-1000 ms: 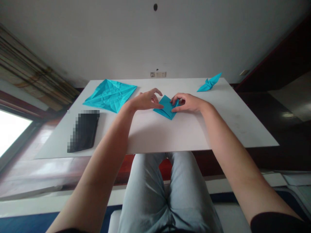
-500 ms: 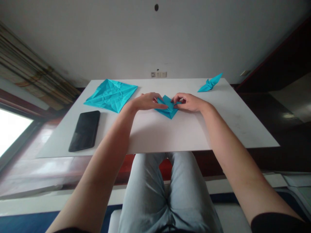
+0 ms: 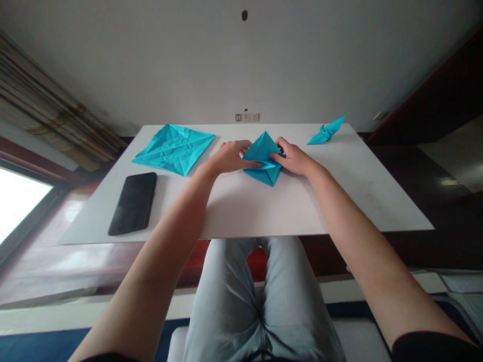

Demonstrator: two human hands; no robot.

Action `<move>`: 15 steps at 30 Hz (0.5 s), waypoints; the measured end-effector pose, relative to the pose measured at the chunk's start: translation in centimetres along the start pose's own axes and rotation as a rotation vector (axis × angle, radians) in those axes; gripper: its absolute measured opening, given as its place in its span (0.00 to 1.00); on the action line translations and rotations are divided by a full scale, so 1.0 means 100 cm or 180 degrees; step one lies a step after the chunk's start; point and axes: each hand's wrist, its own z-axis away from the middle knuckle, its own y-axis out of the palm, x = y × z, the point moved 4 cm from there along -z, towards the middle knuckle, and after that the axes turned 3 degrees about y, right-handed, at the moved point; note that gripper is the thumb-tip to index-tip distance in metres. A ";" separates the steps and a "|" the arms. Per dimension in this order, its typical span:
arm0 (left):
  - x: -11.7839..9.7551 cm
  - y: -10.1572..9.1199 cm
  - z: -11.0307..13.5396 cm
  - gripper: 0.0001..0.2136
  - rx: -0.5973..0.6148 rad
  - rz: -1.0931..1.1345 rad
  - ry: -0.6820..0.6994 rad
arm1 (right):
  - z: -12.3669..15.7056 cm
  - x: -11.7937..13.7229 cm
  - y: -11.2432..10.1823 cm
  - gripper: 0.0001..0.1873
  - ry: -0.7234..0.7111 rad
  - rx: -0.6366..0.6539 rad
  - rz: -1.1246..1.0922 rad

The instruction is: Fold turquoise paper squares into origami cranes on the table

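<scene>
Between my hands, over the middle of the white table, is a partly folded sheet of blue origami paper. Its upper flap stands raised to a point at the far side, and a lower flap points towards me. My left hand grips the left edge, thumb on the front fold and fingers behind. On the right side my right hand pinches the paper, its thumb pressed on the front. A creased, unfolded blue sheet lies to the left. At the far right sits a folded blue paper crane.
A black phone lies at the left of the white table, near its front edge. Behind the table is a wall with sockets. A curtain hangs at the far left. My legs are under the table edge.
The folded paper's far flap has been lifted and opened upward into a taller point. Both hands have shifted slightly right, and the right thumb now presses on the paper's front.
</scene>
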 end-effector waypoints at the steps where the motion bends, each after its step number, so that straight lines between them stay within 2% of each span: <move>1: -0.002 0.000 0.000 0.29 -0.0006 0.0141 0.0048 | 0.000 0.001 0.001 0.18 -0.0008 0.0031 0.0031; 6: -0.004 0.000 0.002 0.32 0.0091 0.0355 -0.0165 | 0.001 0.002 0.002 0.17 0.0142 -0.0022 0.0127; 12: 0.001 0.011 -0.004 0.17 -0.0020 -0.0114 0.0034 | -0.001 0.002 0.004 0.15 0.0156 -0.0167 0.0270; 15: 0.000 0.018 -0.007 0.13 -0.0107 -0.0389 -0.0098 | -0.002 0.004 0.003 0.12 0.0183 -0.0241 0.0419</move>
